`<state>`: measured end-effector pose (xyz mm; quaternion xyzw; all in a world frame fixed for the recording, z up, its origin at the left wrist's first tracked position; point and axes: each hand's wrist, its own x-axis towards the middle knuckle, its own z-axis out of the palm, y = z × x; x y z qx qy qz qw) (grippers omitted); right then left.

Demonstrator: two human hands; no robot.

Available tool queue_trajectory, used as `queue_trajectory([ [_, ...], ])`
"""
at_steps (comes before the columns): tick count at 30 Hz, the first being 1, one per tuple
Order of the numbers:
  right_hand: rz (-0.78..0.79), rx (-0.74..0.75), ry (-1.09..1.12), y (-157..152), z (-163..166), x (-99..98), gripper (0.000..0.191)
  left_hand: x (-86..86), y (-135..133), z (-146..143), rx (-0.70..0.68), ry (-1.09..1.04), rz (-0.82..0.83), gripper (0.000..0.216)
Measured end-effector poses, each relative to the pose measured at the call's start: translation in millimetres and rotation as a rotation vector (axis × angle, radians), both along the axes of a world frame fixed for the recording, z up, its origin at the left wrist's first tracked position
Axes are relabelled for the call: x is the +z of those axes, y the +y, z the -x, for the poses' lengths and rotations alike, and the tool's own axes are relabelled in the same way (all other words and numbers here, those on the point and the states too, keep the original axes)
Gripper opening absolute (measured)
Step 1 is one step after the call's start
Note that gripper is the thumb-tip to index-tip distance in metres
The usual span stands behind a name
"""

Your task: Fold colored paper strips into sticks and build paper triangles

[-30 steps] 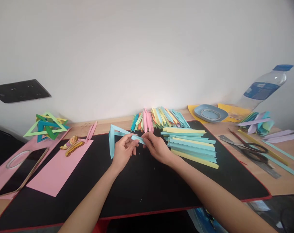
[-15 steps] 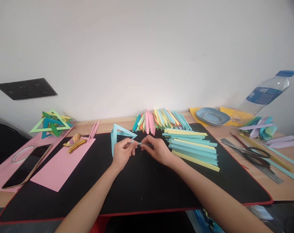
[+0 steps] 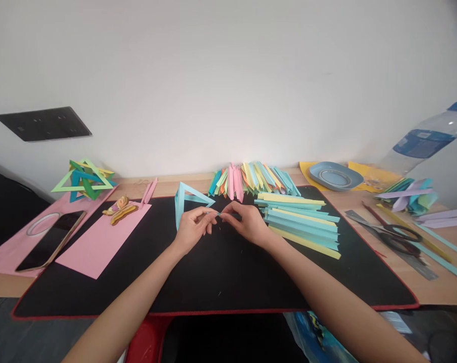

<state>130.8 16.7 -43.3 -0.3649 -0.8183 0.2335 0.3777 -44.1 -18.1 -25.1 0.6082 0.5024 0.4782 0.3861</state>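
Both hands meet over the middle of the black mat (image 3: 220, 282). My left hand (image 3: 192, 229) pinches the free end of a light blue folded paper triangle (image 3: 186, 196) that stands on edge on the mat. My right hand (image 3: 247, 222) pinches the same blue strip end from the right, fingertips touching the left hand's. To the right of my right hand lies a pile of blue and yellow folded strips (image 3: 300, 222). Behind the hands, a row of mixed-colour folded strips (image 3: 251, 179) rests along the mat's far edge.
Pink paper sheet (image 3: 100, 242), a small yellow figure (image 3: 118, 209), a phone (image 3: 50, 239) and a woven paper star (image 3: 82, 179) lie at left. At right are a blue dish (image 3: 334, 175), scissors (image 3: 400, 237), a ruler (image 3: 390, 244), more strips (image 3: 409, 194) and a water bottle (image 3: 428, 138).
The hands have closed in on the strip end, now pinched edge-on between the fingertips. The camera view has shifted slightly, so everything sits a little higher.
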Motion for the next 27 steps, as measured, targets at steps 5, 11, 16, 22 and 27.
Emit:
queue_trajectory([
  [5, -0.123, 0.08, -0.065, -3.6, 0.3, -3.4, 0.024, 14.6, -16.1, 15.4, -0.088, 0.146, 0.066, 0.026],
  [11, -0.282, 0.201, -0.17, -10.6, 0.9, -4.7, 0.028, 20.2, -34.4, 32.8, -0.079, 0.265, 0.101, 0.025],
  [16, -0.3, 0.203, -0.214, -14.6, 2.3, -6.2, 0.03, 19.6, -40.1, 36.3, -0.016, 0.262, 0.092, 0.025],
  [22, -0.327, 0.104, -0.192, -12.6, 3.7, -11.9, 0.031, 20.5, -35.2, 29.3, 0.026, 0.221, 0.126, 0.024],
  [27, -0.38, 0.06, -0.231, -9.0, 1.4, -10.2, 0.034, 10.6, -20.8, 17.0, -0.045, 0.14, 0.049, 0.02],
])
